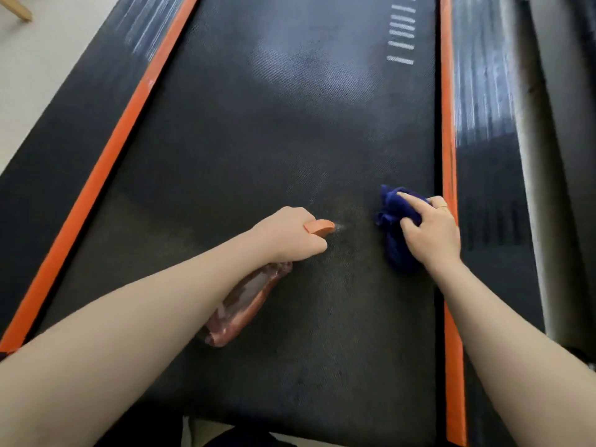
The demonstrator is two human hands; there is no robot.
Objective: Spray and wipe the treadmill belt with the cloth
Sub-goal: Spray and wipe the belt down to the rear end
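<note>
The black treadmill belt [258,150] runs away from me, with a pale wet patch far up the middle. My left hand [290,237] grips a clear spray bottle [242,304] with an orange nozzle, held low over the belt and pointing right; a faint mist shows at the nozzle tip. My right hand [432,233] presses a bunched dark blue cloth [393,221] onto the belt near its right edge, a short gap to the right of the nozzle.
Orange strips [106,162] line both sides of the belt, with black ribbed side rails [490,188] outside them. White stripe markings [401,30] sit at the belt's far right. Pale floor and a wooden leg [17,9] lie at the far left.
</note>
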